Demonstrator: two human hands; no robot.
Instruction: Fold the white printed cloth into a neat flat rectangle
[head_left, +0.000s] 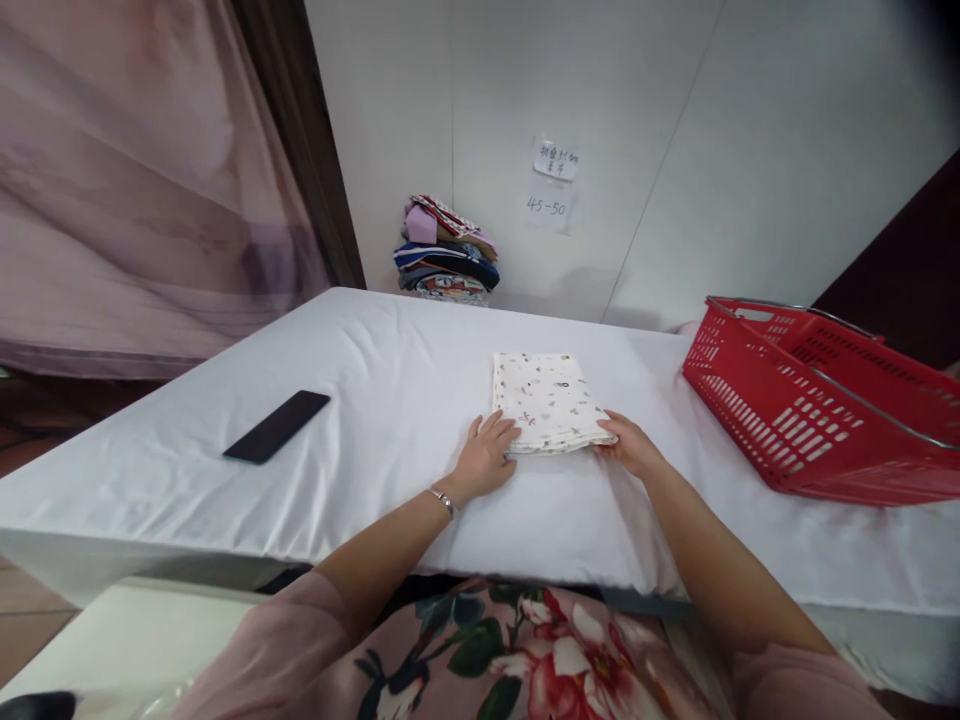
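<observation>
While hands [485, 458] touch cloth [545, 395], phone [277, 427] left, basket [799, 425] right.

Even, moderately bright light; its source lies out of view. Soft sheen marks the folds of the white cloth [375, 400]; a faint shadow falls on the wall [510, 90]. The centre is fairly sharp, the curtain [135, 180] softer. Wide-angle stretching affects the basket [817, 410]; the upper right corner is dark and blurred.

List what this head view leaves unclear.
Head view:
Basket: floor hidden by near wall; right end cut off by picture edge.
Right hand: some fingertips hidden under the folded cloth.
Upper sign: writing too small and blurred.
Fabric stack: base hidden behind the table.
</observation>
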